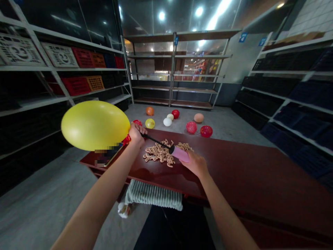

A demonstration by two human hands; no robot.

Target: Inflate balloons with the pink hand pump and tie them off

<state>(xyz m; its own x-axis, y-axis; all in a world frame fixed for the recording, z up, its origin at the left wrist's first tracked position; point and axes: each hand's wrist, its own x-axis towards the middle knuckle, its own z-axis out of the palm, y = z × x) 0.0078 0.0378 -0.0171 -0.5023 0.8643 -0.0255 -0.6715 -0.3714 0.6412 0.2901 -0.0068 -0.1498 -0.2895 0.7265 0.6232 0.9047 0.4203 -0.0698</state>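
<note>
A large inflated yellow balloon point(95, 125) stretches out to the left of my left hand point(137, 134), whose fingers are closed round its neck and the pump's tip. From there a thin black rod runs to a pink hand balloon pump point(180, 154) with a black collar. My right hand point(195, 163) is wrapped round the pink barrel. Beneath the pump, a heap of beige, squiggly pieces point(160, 152) lies on the dark red table. The balloon's neck is mostly hidden by my left fingers.
The glossy dark red table point(234, 166) spans the front. Several balloons, among them a white balloon point(167, 122) and an orange balloon point(150, 111), lie on the grey floor beyond it. A ribbed grey-green cloth point(154, 195) hangs at the near edge. Shelves with crates point(78, 85) stand at the left.
</note>
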